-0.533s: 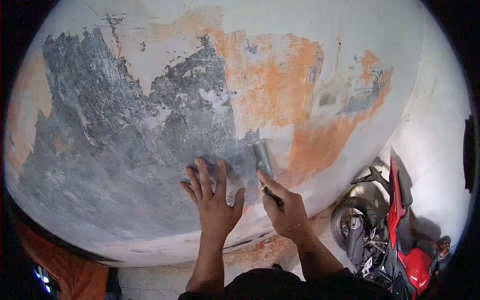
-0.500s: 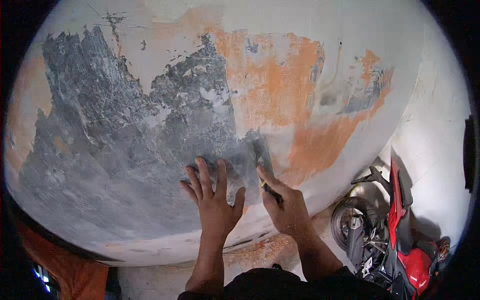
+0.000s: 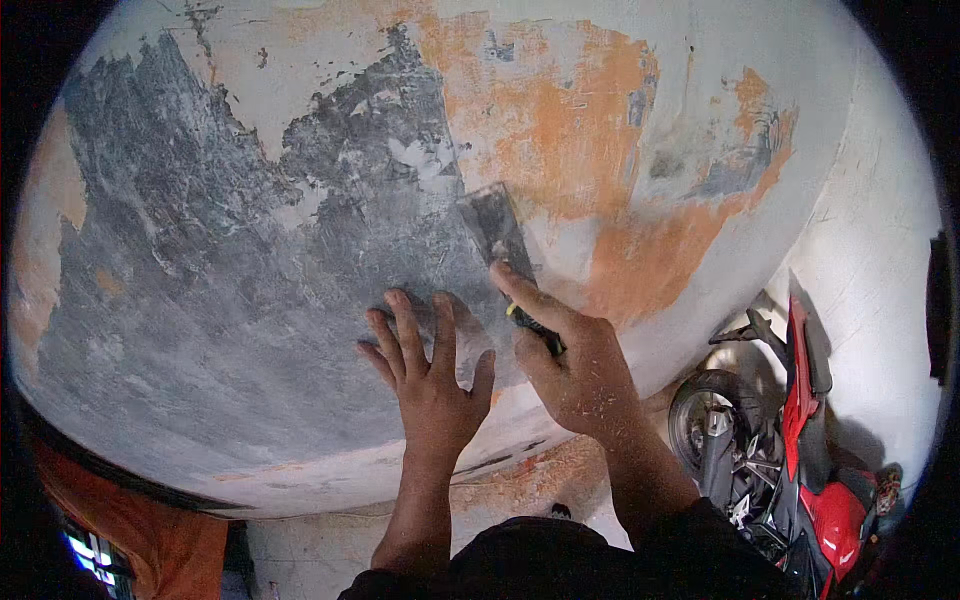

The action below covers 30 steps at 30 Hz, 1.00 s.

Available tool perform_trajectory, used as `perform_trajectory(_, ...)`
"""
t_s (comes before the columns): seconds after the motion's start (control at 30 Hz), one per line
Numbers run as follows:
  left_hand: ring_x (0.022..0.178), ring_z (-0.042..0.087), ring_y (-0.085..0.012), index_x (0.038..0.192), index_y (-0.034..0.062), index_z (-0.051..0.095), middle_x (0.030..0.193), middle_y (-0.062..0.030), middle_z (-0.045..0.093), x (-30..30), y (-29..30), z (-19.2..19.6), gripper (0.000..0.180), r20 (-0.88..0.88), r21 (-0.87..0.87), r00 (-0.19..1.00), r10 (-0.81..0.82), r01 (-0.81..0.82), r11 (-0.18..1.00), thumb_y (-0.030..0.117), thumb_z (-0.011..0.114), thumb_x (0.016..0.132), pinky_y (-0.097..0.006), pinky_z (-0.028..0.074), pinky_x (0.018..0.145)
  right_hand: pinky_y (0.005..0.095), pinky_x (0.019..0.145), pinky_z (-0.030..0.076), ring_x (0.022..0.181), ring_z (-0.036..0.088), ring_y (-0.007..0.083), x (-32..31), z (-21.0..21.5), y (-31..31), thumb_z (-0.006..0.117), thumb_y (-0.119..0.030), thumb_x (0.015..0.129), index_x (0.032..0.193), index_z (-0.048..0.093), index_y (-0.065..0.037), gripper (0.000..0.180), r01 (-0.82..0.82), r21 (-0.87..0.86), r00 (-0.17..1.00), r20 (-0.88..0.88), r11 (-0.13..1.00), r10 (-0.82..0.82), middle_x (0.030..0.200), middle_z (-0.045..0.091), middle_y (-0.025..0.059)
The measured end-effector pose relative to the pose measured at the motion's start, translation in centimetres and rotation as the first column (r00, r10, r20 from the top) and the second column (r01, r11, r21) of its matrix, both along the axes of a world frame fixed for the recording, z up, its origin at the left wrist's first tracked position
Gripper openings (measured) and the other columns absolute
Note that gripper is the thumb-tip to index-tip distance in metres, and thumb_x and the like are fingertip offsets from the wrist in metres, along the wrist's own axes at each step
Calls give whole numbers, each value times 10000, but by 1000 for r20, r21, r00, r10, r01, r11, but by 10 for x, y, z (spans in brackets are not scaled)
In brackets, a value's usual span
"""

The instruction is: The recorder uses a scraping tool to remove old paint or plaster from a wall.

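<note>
Before me is a wall point(image 3: 330, 390) with grey bare patches, orange patches and pale paint. My left hand point(image 3: 432, 395) lies flat on the grey area, fingers spread, holding nothing. In my right hand point(image 3: 580, 375) is a scraper point(image 3: 492, 222) with a wide flat blade and a dark handle marked with yellow. The index finger stretches along the blade, while the other fingers wrap round the handle. The blade rests against the wall where grey meets white and orange. Pale flakes dot the back of my right hand and wrist.
A red and black motorcycle point(image 3: 835, 525) stands at the lower right, beside a white wall point(image 3: 890, 330). Orange-brown cloth point(image 3: 170, 555) hangs at the lower left. Crumbs of orange debris point(image 3: 545, 475) lie on the floor below the wall.
My right hand has pushed the scraper upward and slightly left along the wall, and the blade now tilts more to the left. My left hand stays spread on the wall.
</note>
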State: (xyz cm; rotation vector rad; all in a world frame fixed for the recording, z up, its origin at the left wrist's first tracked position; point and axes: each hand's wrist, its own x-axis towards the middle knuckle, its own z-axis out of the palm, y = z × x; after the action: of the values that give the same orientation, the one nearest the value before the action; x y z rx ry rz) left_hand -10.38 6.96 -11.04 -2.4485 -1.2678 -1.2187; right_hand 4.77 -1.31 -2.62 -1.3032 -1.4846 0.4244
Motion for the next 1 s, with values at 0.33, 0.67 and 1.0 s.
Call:
perform_trajectory(0.33,1518,-16,-507,1540,159,418,1669,-224,68,0,-2,0,748,11,-14,1000,-14,14,1000,371,711,885,-727,11,1147,327,608,516,576,551,121,-11,-36,-1,565,-128,975,1507,475,-183,542,8,-55,999,-38,998,-10,788,682,215)
perform_trajectory(0.67,1518,-24,-505,1531,142,429,1669,-220,67,0,0,1,754,11,9,1000,1,-1,1000,377,723,877,-732,11,1144,323,660,527,672,601,120,-19,-31,-3,536,-98,968,1507,469,-144,545,-76,-172,978,-207,982,39,1031,717,242)
perform_trajectory(1.0,1514,5,-517,1529,121,425,1664,-232,81,-2,-4,3,744,23,-40,999,-26,27,999,385,701,891,-726,8,1147,329,667,535,680,638,142,-22,-49,-6,537,-99,966,1506,467,-152,547,41,-141,998,-31,989,-46,933,709,240)
